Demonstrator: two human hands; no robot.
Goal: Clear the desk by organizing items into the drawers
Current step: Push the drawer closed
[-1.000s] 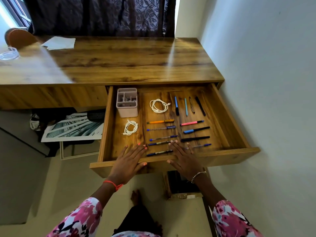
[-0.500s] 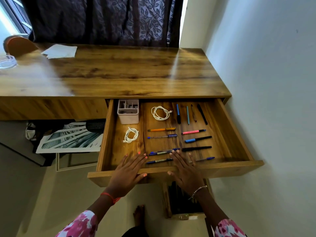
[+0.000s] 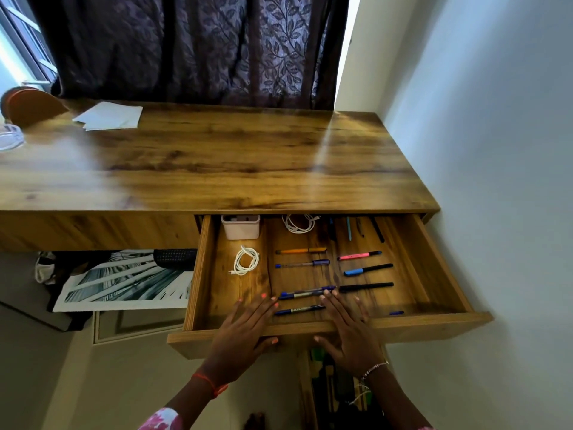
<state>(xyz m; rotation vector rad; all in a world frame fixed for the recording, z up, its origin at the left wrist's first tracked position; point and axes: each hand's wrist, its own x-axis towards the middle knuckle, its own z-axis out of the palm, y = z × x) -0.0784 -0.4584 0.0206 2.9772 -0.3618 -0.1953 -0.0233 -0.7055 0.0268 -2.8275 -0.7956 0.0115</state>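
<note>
A wooden drawer (image 3: 434,327) stands part way out of the desk (image 3: 217,162). Inside lie several pens, among them an orange pen (image 3: 300,251), a pink one (image 3: 359,255) and a black one (image 3: 366,287), two coiled white cables (image 3: 246,260) and a pale pink organiser box (image 3: 241,226) at the back left. My left hand (image 3: 242,330) and my right hand (image 3: 347,330) lie flat with straight fingers over the drawer's front edge, thumbs on its outer face.
White papers (image 3: 108,116), a brown round object (image 3: 31,107) and a clear dish (image 3: 9,139) sit on the desk's far left. A white wall runs close on the right. A leaf-pattern print (image 3: 124,280) and a dark mesh item (image 3: 175,257) lie under the desk.
The drawer has slid further into the desk under both hands; its back row of pens, one cable and the organiser box are now partly under the desktop.
</note>
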